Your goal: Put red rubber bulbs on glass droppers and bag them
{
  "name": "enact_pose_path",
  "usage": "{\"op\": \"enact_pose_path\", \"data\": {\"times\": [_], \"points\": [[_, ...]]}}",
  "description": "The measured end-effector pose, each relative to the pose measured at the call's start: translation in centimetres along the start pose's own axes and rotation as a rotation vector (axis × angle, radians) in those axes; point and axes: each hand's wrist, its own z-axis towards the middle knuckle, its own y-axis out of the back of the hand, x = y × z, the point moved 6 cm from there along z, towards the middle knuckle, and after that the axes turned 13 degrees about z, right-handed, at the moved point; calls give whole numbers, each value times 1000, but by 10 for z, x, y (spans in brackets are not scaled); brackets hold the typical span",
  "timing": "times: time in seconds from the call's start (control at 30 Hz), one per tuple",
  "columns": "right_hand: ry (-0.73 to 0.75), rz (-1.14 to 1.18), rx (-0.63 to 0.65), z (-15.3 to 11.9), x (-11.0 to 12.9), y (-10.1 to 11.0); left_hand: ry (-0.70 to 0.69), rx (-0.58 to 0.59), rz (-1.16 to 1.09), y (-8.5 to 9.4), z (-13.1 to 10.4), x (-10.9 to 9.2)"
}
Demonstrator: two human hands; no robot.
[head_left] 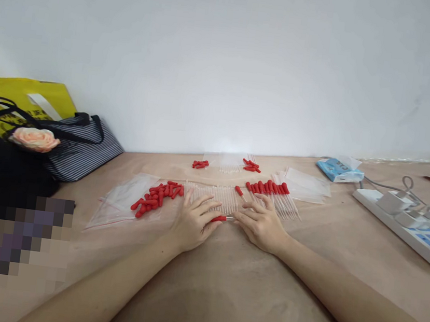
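My left hand (196,222) pinches a red rubber bulb (219,218) between thumb and finger. A thin clear tube (230,219) joins the bulb's right end, and my right hand (260,223) has its fingers closed on that tube. Beyond both hands lies a row of clear tubes (227,199). Loose red bulbs (154,199) are heaped on plastic bags left of my left hand. Past my right hand, several tubes fitted with red bulbs (268,187) lie side by side, with a single bulbed dropper (239,190) just left of them.
Small groups of red bulbs (200,164) and more tubes lie near the wall. Clear bags (306,185) and a blue tissue pack (340,170) are at the back right. A white power strip (406,226) with cables stands right. Striped (83,147) and yellow bags (56,97) stand left.
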Motion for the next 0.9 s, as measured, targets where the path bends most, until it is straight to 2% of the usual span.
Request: {"op": "enact_pose_path", "data": {"times": [0.33, 0.57, 0.77, 0.83, 0.9], "points": [[33, 89, -9, 5, 5, -1, -48, -77, -27, 4, 6, -12], [19, 78, 20, 7, 4, -3, 15, -59, -7, 1, 5, -6], [-121, -93, 135, 15, 1, -4, 128, -62, 59, -1, 3, 6], [-184, -124, 171, 15, -6, -3, 148, -70, 95, 2, 2, 10], [-316, -122, 170, 13, -21, 1, 203, -64, 141, 4, 2, 20]]}}
